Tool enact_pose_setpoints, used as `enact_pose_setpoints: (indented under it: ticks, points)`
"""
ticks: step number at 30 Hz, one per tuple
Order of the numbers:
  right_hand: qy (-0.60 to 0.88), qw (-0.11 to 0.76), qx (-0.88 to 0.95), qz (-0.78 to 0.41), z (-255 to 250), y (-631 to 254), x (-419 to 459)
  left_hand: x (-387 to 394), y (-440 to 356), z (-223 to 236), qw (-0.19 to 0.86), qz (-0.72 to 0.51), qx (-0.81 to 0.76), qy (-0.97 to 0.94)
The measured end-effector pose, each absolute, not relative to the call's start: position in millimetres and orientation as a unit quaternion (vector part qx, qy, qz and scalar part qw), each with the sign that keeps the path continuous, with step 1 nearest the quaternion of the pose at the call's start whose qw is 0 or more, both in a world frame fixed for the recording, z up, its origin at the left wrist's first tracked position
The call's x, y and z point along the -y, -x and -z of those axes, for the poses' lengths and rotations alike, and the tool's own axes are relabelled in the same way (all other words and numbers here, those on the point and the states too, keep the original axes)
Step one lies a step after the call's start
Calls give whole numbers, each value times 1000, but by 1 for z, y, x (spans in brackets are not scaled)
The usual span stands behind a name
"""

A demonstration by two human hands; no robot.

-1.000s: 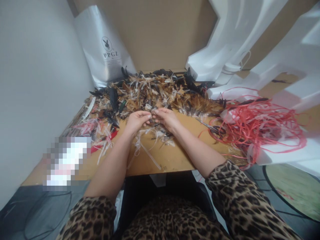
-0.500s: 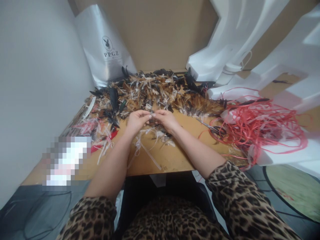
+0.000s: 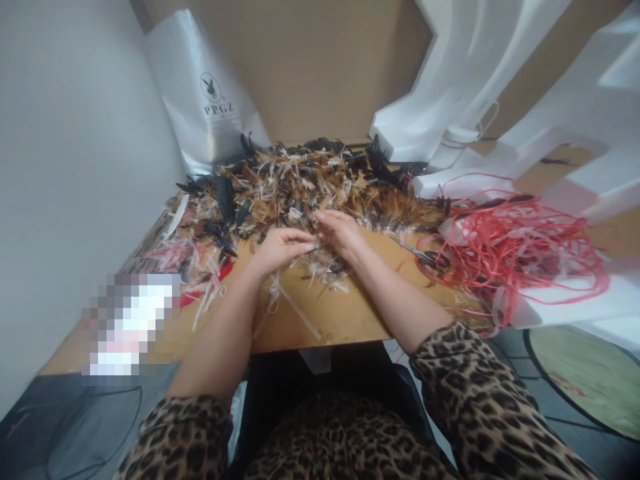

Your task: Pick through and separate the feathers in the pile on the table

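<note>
Both hands work close together over the wooden table, at the near edge of a big pile of brown, black and white feathers (image 3: 295, 177). My left hand (image 3: 281, 251) is closed in a pinch, thumb against forefinger, with small feathers at its fingertips. Just right of it and slightly higher, my right hand (image 3: 343, 233) is also pinched, its fingertips against a brownish feather. Loose pale feathers (image 3: 327, 270) lie beneath the hands. White ribbon strips (image 3: 300, 313) trail across the table below. The exact hold of the fingertips is too small to see clearly.
To the right lie scissors (image 3: 417, 251) and a tangled heap of red ribbon (image 3: 525, 253). Pink and white scraps (image 3: 175, 257) lie at left. A silver bag (image 3: 215, 127) stands behind the pile, and a round green-topped stool (image 3: 585, 373) stands at lower right.
The hands were fingertip to fingertip and have parted slightly. My right hand has moved up and right; my left has shifted a little lower and to the right.
</note>
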State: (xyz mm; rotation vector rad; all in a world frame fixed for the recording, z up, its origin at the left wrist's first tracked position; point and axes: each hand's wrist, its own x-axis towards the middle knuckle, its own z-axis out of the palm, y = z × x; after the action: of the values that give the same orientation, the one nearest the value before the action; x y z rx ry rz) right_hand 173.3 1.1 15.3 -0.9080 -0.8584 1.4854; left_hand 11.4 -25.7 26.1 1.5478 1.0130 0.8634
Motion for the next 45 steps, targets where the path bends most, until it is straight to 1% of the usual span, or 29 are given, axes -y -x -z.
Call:
enact_pose_setpoints:
  ticks: [3, 6, 10, 14, 23, 27, 34, 45]
  points:
    - [363, 538, 393, -652, -18, -172, 3, 21, -10, -23, 524, -404, -442, -606]
    - [356, 513, 439, -646, -15, -169, 6, 18, -7, -21, 545, -433, -430, -574]
    - [347, 505, 464, -640, -8, -163, 6, 17, -5, -21, 596, -413, -416, -549]
    - [330, 498, 450, -663, -8, -161, 7, 18, -6, -22, 637, -399, -394, -529]
    - [287, 465, 441, -712, -10, -160, 11, 19, -7, -23, 656, -385, -385, -523]
    - [294, 466, 439, -710, -13, -160, 12, 17, -5, -20, 633, -391, -389, -543]
    - [333, 501, 434, -670, -20, -164, 11, 19, -6, -21, 596, -401, -403, -567]
    - [334, 517, 424, -664, -15, -165, 8, 21, -4, -25, 659, -391, -398, -504]
